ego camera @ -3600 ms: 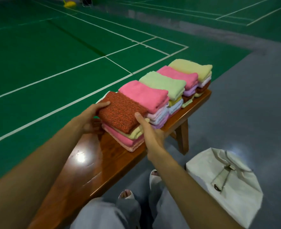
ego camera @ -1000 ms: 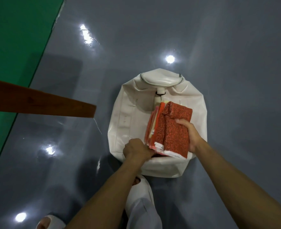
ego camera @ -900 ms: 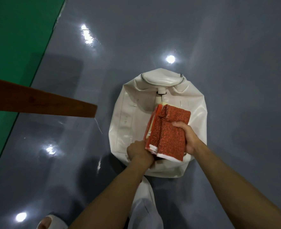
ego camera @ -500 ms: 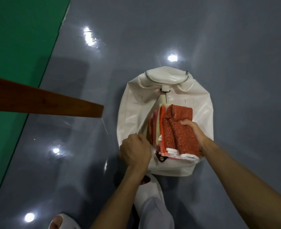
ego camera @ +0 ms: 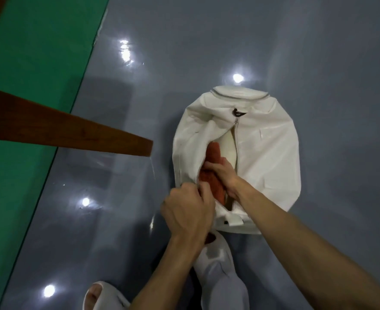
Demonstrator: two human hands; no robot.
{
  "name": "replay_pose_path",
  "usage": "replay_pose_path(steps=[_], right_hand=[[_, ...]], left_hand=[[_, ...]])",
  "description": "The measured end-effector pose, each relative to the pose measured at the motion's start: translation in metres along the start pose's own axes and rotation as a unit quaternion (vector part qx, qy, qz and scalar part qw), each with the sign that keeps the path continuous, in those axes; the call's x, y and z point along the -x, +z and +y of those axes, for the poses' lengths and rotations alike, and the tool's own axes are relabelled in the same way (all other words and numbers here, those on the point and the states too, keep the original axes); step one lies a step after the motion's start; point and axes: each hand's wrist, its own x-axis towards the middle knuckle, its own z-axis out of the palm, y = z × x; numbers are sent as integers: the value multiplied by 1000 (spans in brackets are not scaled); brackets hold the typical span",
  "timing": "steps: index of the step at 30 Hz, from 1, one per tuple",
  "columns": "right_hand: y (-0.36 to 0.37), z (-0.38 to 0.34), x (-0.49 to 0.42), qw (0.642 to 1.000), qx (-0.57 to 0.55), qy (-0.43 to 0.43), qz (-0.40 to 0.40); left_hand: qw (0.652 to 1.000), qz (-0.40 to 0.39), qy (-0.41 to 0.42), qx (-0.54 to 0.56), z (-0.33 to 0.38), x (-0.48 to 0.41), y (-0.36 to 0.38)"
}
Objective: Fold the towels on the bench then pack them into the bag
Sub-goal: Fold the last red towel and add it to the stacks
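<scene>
A white bag (ego camera: 267, 162) lies on the grey floor with its zip opening spread down the middle. A stack of folded towels with an orange-red speckled one on the outside (ego camera: 213, 173) sits mostly inside the opening; only its orange edge shows. My right hand (ego camera: 223, 175) grips the stack inside the opening. My left hand (ego camera: 189, 211) pinches the left zip edge of the bag at the near end and holds it aside.
The wooden bench's end (ego camera: 72, 130) juts in from the left, above the floor and apart from the bag. Green court flooring (ego camera: 28, 52) fills the left side. My sandalled feet (ego camera: 216, 265) stand just below the bag. Grey floor surrounds the bag.
The towel stack has gone from standing above the bag to down inside its opening, my right hand following it in. My left hand has pulled the bag's edge wider.
</scene>
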Motion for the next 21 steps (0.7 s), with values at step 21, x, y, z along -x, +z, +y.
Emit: replay_pose_path(steps=[21], right_hand=[[-9,30,47,991,-68,39,-111]], left_hand=[[980,-96,173,15,7,-34,9]])
